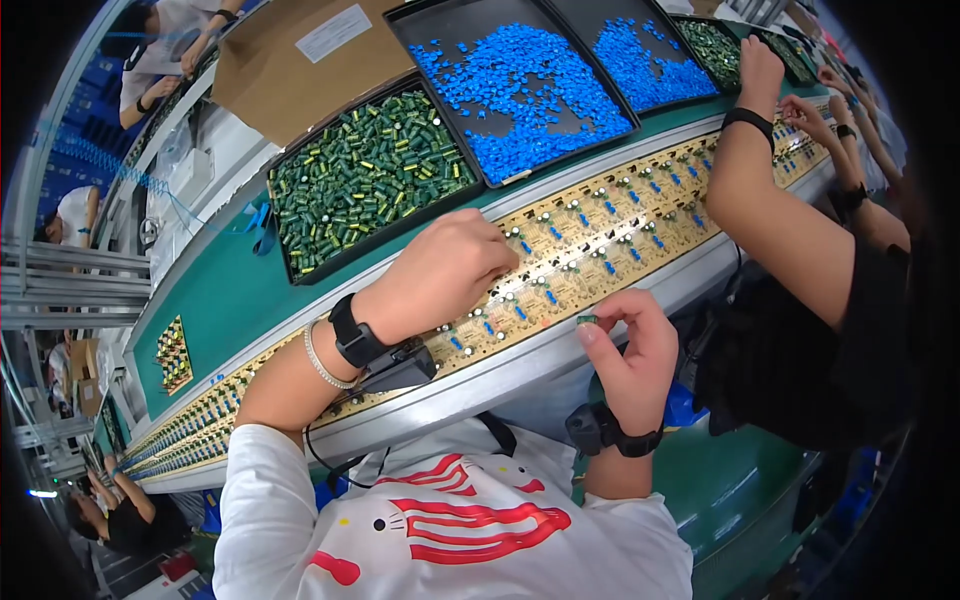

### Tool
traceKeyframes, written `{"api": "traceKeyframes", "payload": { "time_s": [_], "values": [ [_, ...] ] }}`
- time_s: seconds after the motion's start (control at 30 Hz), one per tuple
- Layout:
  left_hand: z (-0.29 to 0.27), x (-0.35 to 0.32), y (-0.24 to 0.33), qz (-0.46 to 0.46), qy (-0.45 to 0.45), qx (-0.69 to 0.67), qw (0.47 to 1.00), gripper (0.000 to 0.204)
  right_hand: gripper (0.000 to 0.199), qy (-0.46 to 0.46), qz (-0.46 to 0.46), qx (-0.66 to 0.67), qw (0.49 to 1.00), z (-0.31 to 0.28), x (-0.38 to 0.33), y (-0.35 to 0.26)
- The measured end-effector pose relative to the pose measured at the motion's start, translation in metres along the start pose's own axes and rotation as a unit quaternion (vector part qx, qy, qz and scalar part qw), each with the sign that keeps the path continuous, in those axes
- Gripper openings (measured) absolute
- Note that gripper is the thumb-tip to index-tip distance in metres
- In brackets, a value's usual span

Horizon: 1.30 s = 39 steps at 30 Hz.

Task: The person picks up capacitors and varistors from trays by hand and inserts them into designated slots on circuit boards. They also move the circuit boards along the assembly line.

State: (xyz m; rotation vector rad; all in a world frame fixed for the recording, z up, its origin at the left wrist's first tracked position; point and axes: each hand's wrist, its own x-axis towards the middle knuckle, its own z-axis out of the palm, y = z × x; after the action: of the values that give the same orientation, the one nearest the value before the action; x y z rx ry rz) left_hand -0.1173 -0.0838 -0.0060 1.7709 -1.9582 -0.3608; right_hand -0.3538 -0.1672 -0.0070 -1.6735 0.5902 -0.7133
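Before the grip of the right hand (641, 383) run circuit boards (622, 224); behind them, a capacitor tray (388, 234) stands left, two component trays (432, 27) straight ahead.

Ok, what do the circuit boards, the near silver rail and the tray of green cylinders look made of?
Circuit boards: probably resin laminate, slightly glossy; flat tan faces catch glare. Rail: likely satin aluminium, silvery sheen. Tray: perhaps plastic, thin black rim.
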Motion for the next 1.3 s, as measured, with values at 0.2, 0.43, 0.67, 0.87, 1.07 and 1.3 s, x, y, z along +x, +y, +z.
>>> {"api": "traceKeyframes", "payload": {
  "time_s": [0.2,0.43,0.67,0.87,1.07,1.3],
  "values": [
    [0.007,-0.004,-0.003,0.051,0.036,0.049,0.997,0.010,0.022,0.009,0.013,0.008,1.000,0.005,-0.003,-0.002],
    [-0.001,-0.005,0.001,0.099,-0.058,0.128,0.985,0.027,0.021,0.013,0.021,-0.016,1.000,0.013,-0.004,0.001],
    [-0.086,-0.040,-0.036,0.001,0.126,0.063,0.990,0.028,0.018,-0.037,0.028,-0.129,0.991,0.013,0.003,-0.001],
    [-0.092,-0.099,-0.097,-0.173,0.076,0.157,0.970,0.036,0.017,-0.104,0.075,-0.217,0.968,0.019,0.006,-0.006],
    [-0.087,-0.105,-0.103,-0.098,0.140,0.098,0.980,0.020,0.019,-0.098,-0.019,-0.270,0.958,0.029,0.008,0.003],
    [-0.084,-0.097,-0.097,-0.022,0.223,0.207,0.952,0.008,0.015,-0.098,-0.014,-0.309,0.946,0.037,0.006,0.000]
  ]
}}
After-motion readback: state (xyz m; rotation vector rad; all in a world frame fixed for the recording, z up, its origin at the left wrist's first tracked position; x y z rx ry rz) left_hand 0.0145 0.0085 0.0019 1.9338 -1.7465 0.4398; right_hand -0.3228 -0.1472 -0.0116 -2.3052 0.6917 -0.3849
